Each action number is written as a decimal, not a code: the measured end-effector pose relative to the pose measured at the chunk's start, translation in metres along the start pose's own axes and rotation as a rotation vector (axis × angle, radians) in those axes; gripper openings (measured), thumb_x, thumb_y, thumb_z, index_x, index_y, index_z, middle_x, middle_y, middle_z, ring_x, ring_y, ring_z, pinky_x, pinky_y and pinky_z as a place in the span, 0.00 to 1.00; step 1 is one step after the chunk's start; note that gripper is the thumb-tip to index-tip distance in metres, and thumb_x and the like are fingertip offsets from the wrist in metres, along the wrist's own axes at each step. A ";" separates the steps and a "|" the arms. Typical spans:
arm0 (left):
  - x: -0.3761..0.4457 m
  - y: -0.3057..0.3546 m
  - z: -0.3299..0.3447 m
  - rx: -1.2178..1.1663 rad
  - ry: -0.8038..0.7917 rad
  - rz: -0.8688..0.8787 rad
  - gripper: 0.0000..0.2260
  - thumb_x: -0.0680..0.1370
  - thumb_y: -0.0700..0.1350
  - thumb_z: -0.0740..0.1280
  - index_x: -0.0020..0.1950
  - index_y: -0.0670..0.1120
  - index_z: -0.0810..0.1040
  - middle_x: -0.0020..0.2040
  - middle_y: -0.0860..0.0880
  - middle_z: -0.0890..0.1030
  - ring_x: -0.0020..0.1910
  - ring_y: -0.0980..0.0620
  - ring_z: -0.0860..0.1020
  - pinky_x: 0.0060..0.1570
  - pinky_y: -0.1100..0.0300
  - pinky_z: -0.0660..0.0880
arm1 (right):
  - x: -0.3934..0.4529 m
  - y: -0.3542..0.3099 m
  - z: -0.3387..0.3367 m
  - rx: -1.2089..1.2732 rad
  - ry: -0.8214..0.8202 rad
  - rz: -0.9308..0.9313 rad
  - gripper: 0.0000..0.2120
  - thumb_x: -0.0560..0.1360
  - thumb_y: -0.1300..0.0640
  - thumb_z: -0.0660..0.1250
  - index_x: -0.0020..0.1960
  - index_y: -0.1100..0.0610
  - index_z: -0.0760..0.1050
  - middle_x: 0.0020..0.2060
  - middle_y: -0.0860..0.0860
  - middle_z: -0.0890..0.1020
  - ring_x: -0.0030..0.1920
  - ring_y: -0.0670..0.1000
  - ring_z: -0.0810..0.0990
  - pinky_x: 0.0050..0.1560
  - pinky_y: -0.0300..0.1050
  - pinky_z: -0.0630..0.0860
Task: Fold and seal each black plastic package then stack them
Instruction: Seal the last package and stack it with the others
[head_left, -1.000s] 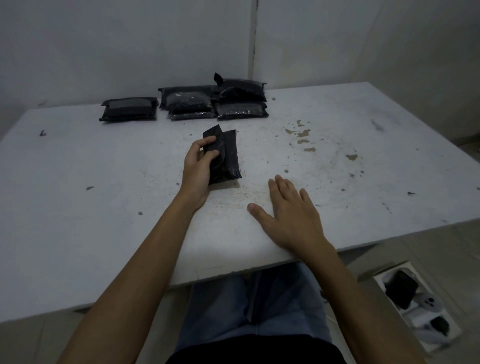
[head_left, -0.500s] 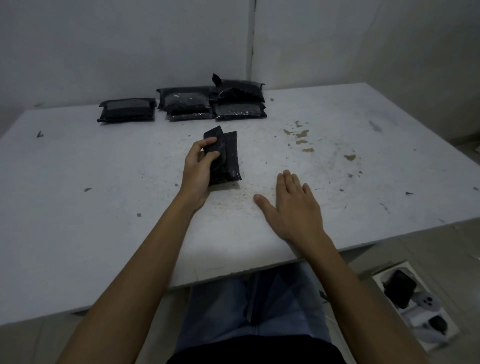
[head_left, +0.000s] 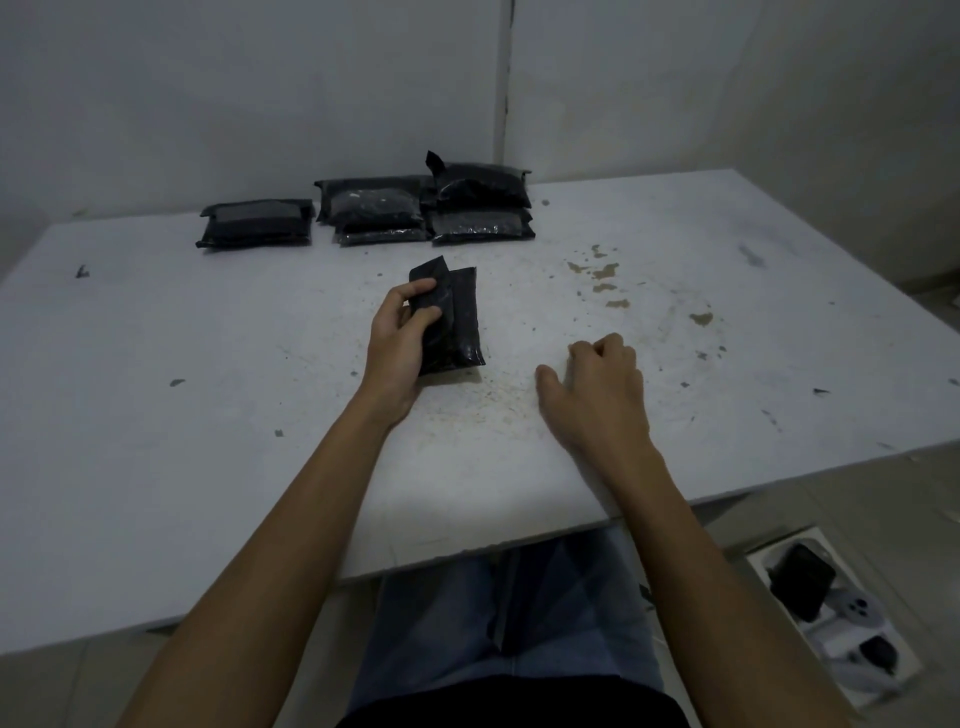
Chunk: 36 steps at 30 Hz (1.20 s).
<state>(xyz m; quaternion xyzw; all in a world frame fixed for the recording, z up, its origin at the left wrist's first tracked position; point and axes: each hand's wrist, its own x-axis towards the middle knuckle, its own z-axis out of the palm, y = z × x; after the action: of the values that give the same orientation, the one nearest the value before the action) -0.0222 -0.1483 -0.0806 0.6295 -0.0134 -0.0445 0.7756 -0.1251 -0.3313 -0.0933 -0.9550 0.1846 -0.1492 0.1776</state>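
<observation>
My left hand (head_left: 402, 338) grips the black package (head_left: 451, 322) at its left edge, thumb and fingers pinching the folded flap; the package lies mid-table (head_left: 156, 441), long axis running away from me. My right hand (head_left: 597, 389) rests just right of it on the table, fingers curled, holding nothing. The stacked packages (head_left: 431, 210) sit at the far edge, straight ahead, so the left hand is nearer for stacking.

Dim, flat light, soft shadows, wide-angle bowing
</observation>
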 end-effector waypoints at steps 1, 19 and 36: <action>0.000 0.000 0.000 0.002 -0.001 -0.002 0.14 0.83 0.35 0.62 0.66 0.45 0.78 0.58 0.45 0.83 0.49 0.53 0.84 0.43 0.59 0.81 | 0.002 0.002 -0.002 0.006 -0.005 0.030 0.22 0.80 0.44 0.63 0.61 0.62 0.75 0.59 0.58 0.73 0.60 0.58 0.70 0.60 0.54 0.69; -0.003 0.001 0.003 0.047 -0.029 0.011 0.13 0.83 0.35 0.63 0.65 0.46 0.78 0.57 0.49 0.83 0.52 0.51 0.83 0.51 0.54 0.83 | -0.002 0.017 0.006 0.154 0.143 0.048 0.19 0.76 0.47 0.70 0.55 0.61 0.76 0.52 0.57 0.74 0.53 0.55 0.72 0.52 0.51 0.74; -0.003 0.003 0.009 0.100 -0.058 0.024 0.14 0.82 0.36 0.64 0.66 0.47 0.78 0.59 0.48 0.82 0.51 0.53 0.83 0.44 0.61 0.81 | 0.000 0.022 -0.012 0.483 0.075 0.213 0.12 0.77 0.63 0.64 0.58 0.55 0.78 0.41 0.48 0.79 0.41 0.45 0.78 0.39 0.38 0.71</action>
<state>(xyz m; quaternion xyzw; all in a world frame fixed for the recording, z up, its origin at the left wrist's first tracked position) -0.0258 -0.1564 -0.0761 0.6656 -0.0453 -0.0527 0.7431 -0.1361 -0.3543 -0.0910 -0.8539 0.2495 -0.2048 0.4083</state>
